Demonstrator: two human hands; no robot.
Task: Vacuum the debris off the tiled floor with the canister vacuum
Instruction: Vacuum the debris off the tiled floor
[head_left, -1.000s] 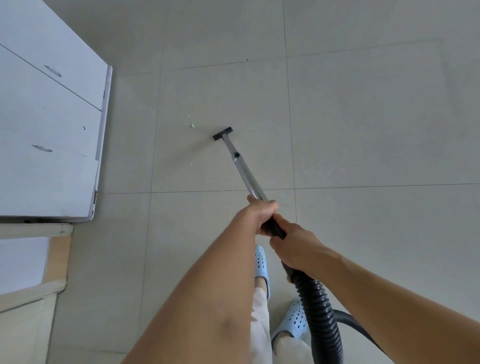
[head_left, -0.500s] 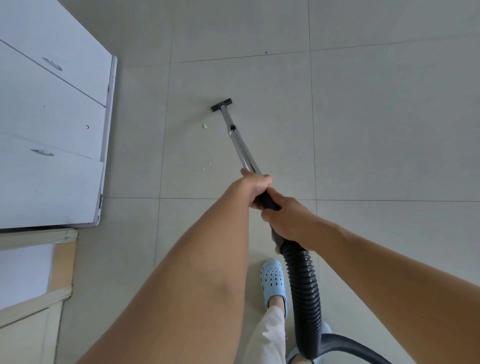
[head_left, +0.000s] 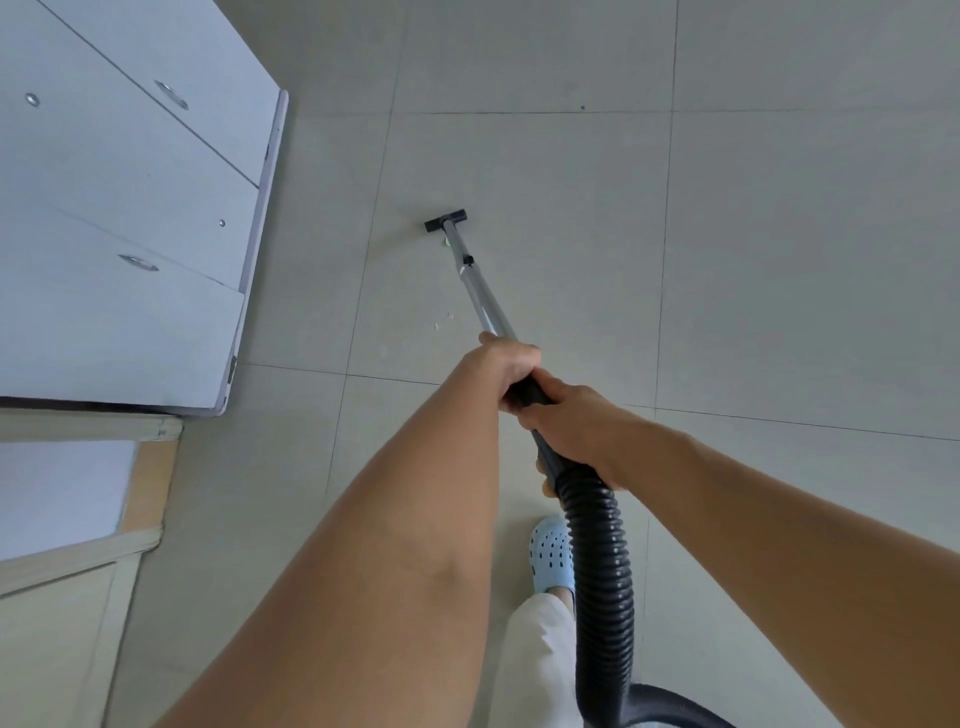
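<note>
A silver vacuum wand (head_left: 480, 291) slants across the pale tiled floor (head_left: 753, 260) to a small black nozzle (head_left: 445, 221) that sits flat on a tile. A green crumb (head_left: 445, 242) lies right behind the nozzle, beside the wand. Two pale crumbs (head_left: 444, 320) lie further back, left of the wand. My left hand (head_left: 511, 366) grips the wand's upper end. Just behind it, my right hand (head_left: 576, 431) grips the black handle where the ribbed black hose (head_left: 602, 571) begins. The canister itself is out of view.
A white drawer cabinet (head_left: 130, 234) stands at the left, its corner close to the nozzle's tile. Below it is a wooden frame (head_left: 150, 467). My foot in a light blue clog (head_left: 550, 561) stands beside the hose, which curls off at the bottom right.
The nozzle has come over to the green crumb, which now lies just behind it instead of off to its left. Both hands keep their hold on the wand and handle.
</note>
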